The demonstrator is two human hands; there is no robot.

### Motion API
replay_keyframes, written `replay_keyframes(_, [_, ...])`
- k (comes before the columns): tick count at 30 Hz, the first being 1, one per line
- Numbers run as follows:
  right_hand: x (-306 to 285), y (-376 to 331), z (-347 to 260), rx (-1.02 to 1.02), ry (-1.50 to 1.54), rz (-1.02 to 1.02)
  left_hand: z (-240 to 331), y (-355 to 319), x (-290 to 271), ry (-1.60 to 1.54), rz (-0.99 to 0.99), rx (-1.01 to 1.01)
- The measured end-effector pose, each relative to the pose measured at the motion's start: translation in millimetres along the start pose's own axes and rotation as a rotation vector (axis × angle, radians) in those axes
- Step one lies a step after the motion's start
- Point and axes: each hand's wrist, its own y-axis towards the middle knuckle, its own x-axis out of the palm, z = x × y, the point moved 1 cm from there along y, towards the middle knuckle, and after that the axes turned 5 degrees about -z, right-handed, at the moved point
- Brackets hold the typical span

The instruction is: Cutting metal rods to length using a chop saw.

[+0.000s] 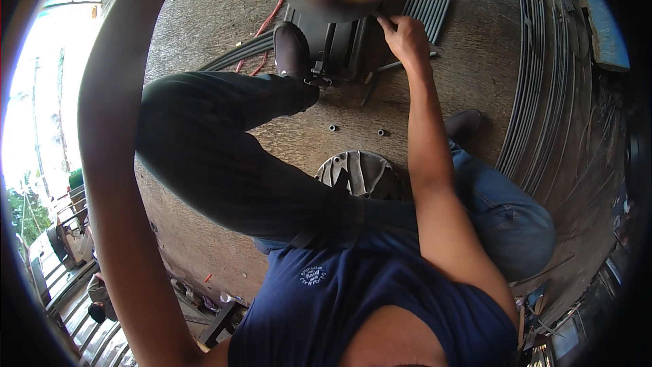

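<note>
the person sits low over a rough, dusty floor, one knee drawn up and a dark shoe (292,49) planted against a dark metal block (339,44) at the far side. the right hand (406,39) reaches far out and its fingers are closed in a pinch around a thin metal rod (380,17), right at the far right corner of that block. the left arm sweeps up along the left edge and runs out of the top of the view, so i cannot tell how the left hand is set. a flat bundle of grey rods (429,8) lies just beyond the right hand. two small nuts (356,130) sit on the floor nearer in, and a ribbed round metal casting (360,173) rests near the legs. long curved steel strips (536,81) are stacked to the right.
</note>
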Motion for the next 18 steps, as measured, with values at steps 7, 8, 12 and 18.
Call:
replay_keyframes(7, [0.3, -0.7, -0.4, -0.018, 0.025, 0.028, -4.3, 1.6, 0.4, -0.075, -0.03, 0.052])
replay_keyframes(8, [0.1, -0.8, -0.7, -0.016, 0.009, 0.013, -4.4, 2.2, 0.0, -0.081, -0.015, 0.065])
replay_keyframes(12, [-1.6, -1.1, -2.0, -0.015, 0.032, -0.01, -4.9, 2.6, -3.5, -0.047, -0.023, 0.06])
replay_keyframes(18, [-5.4, -0.2, -4.9, 0.047, 0.037, -0.087, -7.6, 3.8, -2.6, 0.024, 0.034, 0.193])
